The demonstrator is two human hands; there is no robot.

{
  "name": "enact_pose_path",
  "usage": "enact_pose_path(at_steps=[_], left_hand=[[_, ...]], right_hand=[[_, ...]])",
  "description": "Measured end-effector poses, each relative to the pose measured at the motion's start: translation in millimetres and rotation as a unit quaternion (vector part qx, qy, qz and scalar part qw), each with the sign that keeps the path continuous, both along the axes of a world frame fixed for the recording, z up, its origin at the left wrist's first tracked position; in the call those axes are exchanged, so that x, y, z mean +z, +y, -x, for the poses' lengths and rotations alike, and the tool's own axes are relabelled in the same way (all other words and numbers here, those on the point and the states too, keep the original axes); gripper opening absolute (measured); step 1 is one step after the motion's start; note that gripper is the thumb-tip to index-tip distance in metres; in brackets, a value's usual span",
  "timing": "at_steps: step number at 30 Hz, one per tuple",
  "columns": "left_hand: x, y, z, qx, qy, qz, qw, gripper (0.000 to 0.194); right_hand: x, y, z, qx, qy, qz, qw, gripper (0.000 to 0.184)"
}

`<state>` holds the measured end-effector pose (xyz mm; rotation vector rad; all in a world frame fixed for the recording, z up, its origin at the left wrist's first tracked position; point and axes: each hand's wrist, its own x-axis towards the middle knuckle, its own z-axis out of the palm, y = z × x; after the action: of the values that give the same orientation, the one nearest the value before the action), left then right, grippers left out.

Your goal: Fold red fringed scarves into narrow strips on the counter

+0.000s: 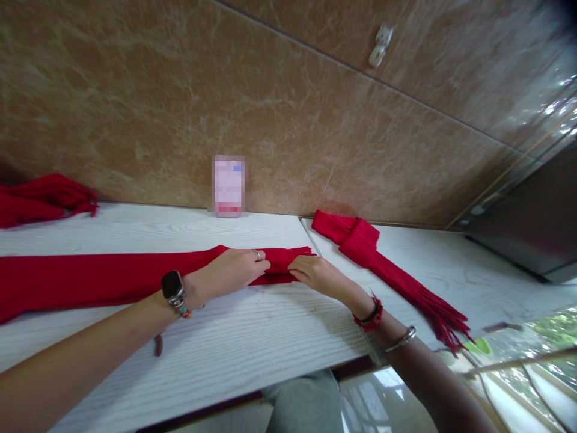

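One red scarf point(112, 278) stretches left to right, fringe point(305, 251) rightmost.

1. before us, a long red fringed cloth scarf point(130, 276) lies on the white wood-grain table point(256, 337).
2. to its right we have a folded red fringed scarf point(392, 279).
3. behind the long scarf, far left, we see a crumpled red cloth point(45, 199).
4. between those last two, a pale-pink rectangle point(229, 186) is at the brown marbled wall point(279, 102).

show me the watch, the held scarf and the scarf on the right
watch point(172, 284): head view, on its dark face
held scarf point(135, 276): head view, on its broad flat stretch
scarf on the right point(388, 270): head view, between its fold and fringe
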<state>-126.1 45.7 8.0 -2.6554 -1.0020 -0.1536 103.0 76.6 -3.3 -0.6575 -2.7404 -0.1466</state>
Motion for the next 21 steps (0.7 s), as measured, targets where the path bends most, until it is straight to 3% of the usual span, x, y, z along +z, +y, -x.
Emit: enact_pose_path(at_steps=[7, 14, 21], left_hand=[[-5.5, 1.1, 3.1, -0.05, -0.001, 0.004, 0.999, 0.012], [-5.1, 1.7, 4.0, -0.034, -0.019, 0.027, 0.999, 0.014], [-1.8, 4.7, 5.2, -0.026, -0.048, 0.06, 0.997, 0.019]], right_hand=[[2.0, -0.6, -4.3, 0.015, -0.022, 0.011, 1.0, 0.012], [-2.0, -0.2, -3.5, 0.007, -0.076, -0.045, 0.996, 0.016], [-0.8, 0.0, -0.7, -0.003, -0.042, -0.046, 0.998, 0.019]])
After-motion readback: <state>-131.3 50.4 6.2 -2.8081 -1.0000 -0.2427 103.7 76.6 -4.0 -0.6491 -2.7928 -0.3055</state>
